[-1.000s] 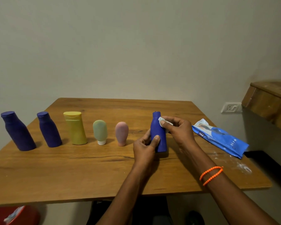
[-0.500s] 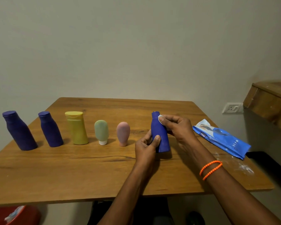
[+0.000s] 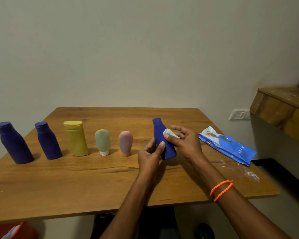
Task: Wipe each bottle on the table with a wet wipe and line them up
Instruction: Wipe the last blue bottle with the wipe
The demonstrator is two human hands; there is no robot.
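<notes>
Red bin (image 3: pixel 12 230) at bottom left, below the table's near edge, with something pale inside. Two forearms reach over the near edge of the wooden table (image 3: pixel 76 178); orange bead bands (image 3: pixel 221 189) on the right wrist. Left hand (image 3: pixel 149 155) grips the lower body of the blue bottle (image 3: pixel 162 140), thumb on its front, fingers curled round the back. The bottle is tilted, top leaning left and away, base seemingly just off the table, right of centre. Right hand (image 3: pixel 185 144) pinches a white wipe (image 3: pixel 169 133) against the bottle's upper right side, thumb underneath, other fingers loosely spread above. White smears on the table near the right edge. Blue wipe pack (image 3: pixel 230 145) lies flat by the right edge, well apart from the hands. Left of the held bottle, a row running toward the left edge: pink tube (image 3: pixel 125 143), green tube (image 3: pixel 103 141) on a white cap, yellow bottle (image 3: pixel 76 138), small purple bottle (image 3: pixel 47 140), big purple bottle (image 3: pixel 14 143), all standing, none touching. Beyond the right edge, a wall socket (image 3: pixel 238 114) and a wooden shelf (image 3: pixel 281 109).
</notes>
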